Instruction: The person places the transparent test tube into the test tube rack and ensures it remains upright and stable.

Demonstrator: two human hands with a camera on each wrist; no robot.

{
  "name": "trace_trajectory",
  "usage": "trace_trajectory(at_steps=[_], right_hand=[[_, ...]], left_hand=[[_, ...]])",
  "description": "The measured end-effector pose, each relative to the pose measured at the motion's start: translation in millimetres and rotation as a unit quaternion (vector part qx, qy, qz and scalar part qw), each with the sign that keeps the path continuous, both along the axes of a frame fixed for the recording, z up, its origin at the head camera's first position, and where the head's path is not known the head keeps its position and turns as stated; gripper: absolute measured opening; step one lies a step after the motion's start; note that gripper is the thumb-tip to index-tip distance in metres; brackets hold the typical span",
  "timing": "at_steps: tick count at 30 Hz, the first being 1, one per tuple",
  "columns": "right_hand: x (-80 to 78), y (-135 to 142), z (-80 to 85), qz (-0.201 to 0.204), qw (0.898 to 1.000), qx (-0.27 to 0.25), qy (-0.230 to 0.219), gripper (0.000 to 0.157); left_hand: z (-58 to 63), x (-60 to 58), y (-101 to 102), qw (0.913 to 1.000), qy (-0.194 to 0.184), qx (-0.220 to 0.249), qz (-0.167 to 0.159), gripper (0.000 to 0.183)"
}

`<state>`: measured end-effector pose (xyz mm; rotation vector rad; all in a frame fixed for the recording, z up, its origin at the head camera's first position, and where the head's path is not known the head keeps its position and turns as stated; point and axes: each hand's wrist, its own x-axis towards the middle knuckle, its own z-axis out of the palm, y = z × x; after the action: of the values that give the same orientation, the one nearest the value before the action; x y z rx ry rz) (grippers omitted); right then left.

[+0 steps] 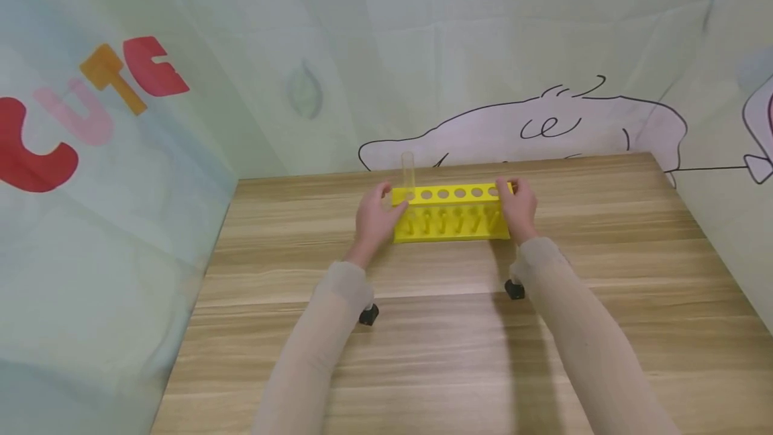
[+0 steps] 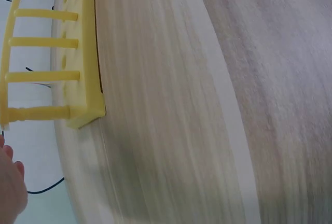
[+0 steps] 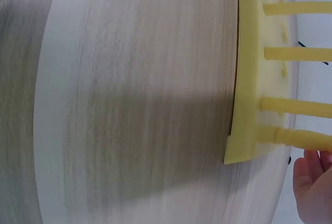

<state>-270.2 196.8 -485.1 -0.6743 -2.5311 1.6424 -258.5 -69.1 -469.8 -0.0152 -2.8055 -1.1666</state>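
A yellow test tube rack (image 1: 451, 236) stands upright toward the back of the wooden table. One clear test tube (image 1: 408, 168) pokes up from its leftmost hole. My left hand (image 1: 372, 221) holds the rack's left end, thumb at the front of the top plate. At the opposite end, my right hand (image 1: 519, 211) grips the top plate. The left wrist view shows the rack's pegs and base (image 2: 87, 68) from the side, with part of the left hand (image 2: 10, 190) at the edge. In the right wrist view, the right hand's fingers (image 3: 302, 175) are beside the end post.
The wood-grained table (image 1: 423, 354) spreads out in front of the rack. A printed cloth (image 1: 338, 39) hangs behind the table and on both sides. Small black pieces (image 1: 369, 315) are seen below each wrist.
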Motion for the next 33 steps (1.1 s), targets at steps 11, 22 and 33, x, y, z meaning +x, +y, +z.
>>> trace_trajectory(at_steps=[11, 22, 33], right_hand=[[8.7, 9, 11.1, -0.019, 0.999, 0.009, 0.037, 0.045], [20.3, 28, 9.7, 0.006, 0.996, 0.069, 0.052, 0.037], [35.9, 62, -2.7, 0.098, 0.980, 0.171, 0.020, 0.040]], left_hand=[[-7.1, 5.2, -20, 0.9997, 0.011, -0.021, 0.004, 0.043], [-17.6, 12.2, -36, 0.9971, 0.010, -0.076, -0.003, 0.036], [-32.0, 22.8, -63, 0.9886, 0.006, -0.150, -0.005, 0.035]])
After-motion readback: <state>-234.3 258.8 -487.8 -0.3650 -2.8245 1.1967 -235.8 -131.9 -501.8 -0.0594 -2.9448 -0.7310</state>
